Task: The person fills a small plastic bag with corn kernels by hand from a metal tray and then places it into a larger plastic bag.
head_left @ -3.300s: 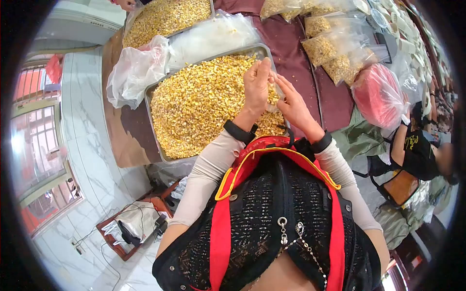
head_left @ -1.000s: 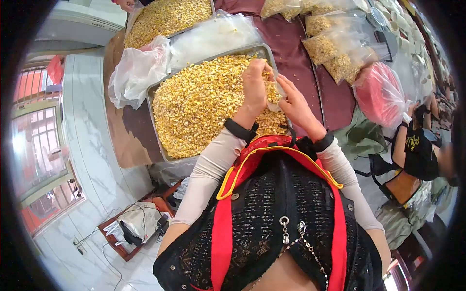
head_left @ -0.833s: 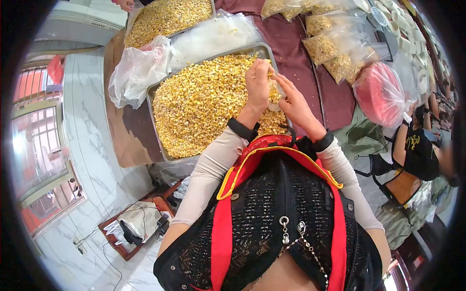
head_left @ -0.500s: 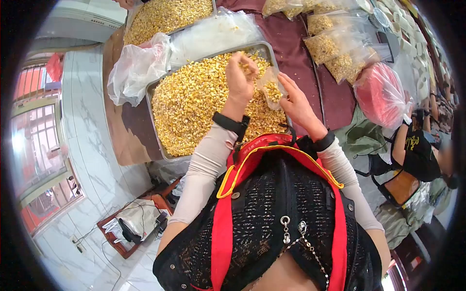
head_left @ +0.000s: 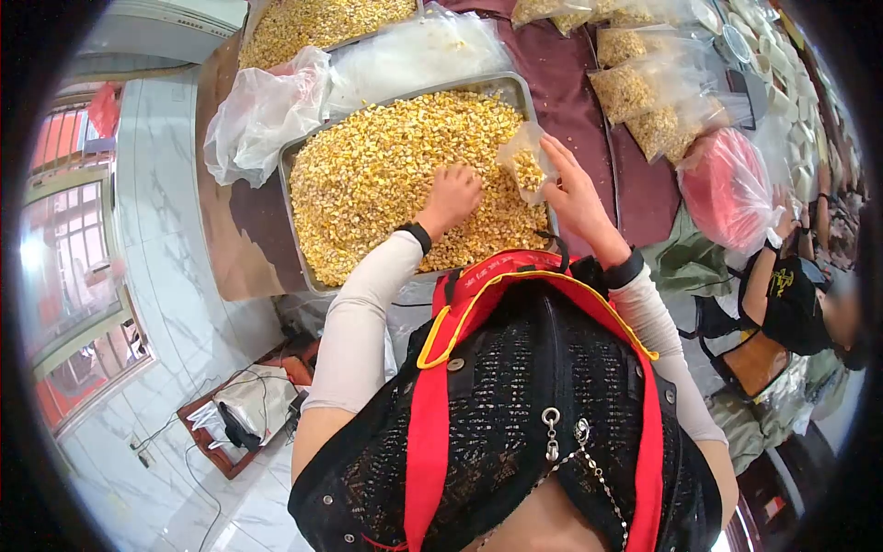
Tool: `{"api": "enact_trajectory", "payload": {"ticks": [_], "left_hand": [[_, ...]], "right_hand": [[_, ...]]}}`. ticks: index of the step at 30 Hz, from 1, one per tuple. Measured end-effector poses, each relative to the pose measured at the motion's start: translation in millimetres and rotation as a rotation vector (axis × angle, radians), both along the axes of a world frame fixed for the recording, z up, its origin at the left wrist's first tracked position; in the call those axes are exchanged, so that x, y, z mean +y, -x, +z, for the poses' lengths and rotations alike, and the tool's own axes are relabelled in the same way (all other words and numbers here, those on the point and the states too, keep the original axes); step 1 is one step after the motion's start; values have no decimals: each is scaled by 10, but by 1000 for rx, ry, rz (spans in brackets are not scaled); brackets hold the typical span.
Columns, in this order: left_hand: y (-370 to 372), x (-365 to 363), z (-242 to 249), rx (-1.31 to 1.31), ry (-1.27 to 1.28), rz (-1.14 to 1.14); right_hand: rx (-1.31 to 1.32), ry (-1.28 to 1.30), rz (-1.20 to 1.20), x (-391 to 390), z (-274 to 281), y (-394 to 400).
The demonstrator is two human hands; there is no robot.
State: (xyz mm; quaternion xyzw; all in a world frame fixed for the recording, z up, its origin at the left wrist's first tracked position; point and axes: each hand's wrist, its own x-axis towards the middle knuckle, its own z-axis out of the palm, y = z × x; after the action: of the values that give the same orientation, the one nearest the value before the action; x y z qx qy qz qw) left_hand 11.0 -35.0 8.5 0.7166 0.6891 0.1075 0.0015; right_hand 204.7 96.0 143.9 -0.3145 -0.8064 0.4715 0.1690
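Down into the corn (head_left: 386, 175) went the left hand (head_left: 451, 196), fingers curled, scooping kernels. Right hand (head_left: 572, 189) pinches the bag (head_left: 526, 162) open, partly filled.

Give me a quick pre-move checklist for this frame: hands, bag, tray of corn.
1. Left hand down in the corn kernels: ok.
2. Right hand has a grip on the small clear bag: ok.
3. Bag mouth open: cannot tell.
4. Bag holds some kernels already: ok.
5. Bag held over the metal tray, so spills land inside: ok.
6. Kernels in the left hand: cannot tell.
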Motion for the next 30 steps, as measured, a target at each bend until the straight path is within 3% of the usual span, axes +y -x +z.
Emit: {"api": "enact_trajectory", "payload": {"ticks": [1, 6, 8, 10, 12, 13, 14, 16, 17, 18, 20, 25, 28, 30], "left_hand": [[-54, -33, 51, 131, -116, -152], [95, -40, -68, 143, -41, -286], [166, 135, -111, 150, 103, -247], [217, 248, -122, 123, 59, -215], [232, 342, 70, -123, 144, 171], [269, 340, 228, -146, -28, 123], [295, 355, 206, -141, -23, 119], [351, 425, 95, -1364, -37, 715], [422, 393, 120, -1879, 29, 767], [416, 363, 128, -1877, 28, 771], [389, 281, 243, -2638, -92, 717], [258, 314, 542, -2735, -202, 885], [257, 359, 705, -2870, -237, 684], [213, 418, 900, -2849, -246, 388]], "right_hand": [[-1, 26, -1, 3, 9, -1], [-4, 61, 12, -13, 37, -5], [-24, -44, 8, -5, -32, 2], [-27, -50, 13, -9, -19, -12], [-28, -53, 13, -2, -2, -29], [-20, -6, 2, -3, 11, -31], [-12, 44, -8, -13, 10, -29], [-3, 34, -4, -18, -26, -10], [2, 17, 7, -21, -26, 1], [3, 19, 9, -30, -1, 5], [-36, 141, 13, -35, 78, 35], [-19, 42, 21, -28, 18, 13], [-3, 72, 22, -22, -22, 20], [15, 78, 16, -19, -35, 6]]}}
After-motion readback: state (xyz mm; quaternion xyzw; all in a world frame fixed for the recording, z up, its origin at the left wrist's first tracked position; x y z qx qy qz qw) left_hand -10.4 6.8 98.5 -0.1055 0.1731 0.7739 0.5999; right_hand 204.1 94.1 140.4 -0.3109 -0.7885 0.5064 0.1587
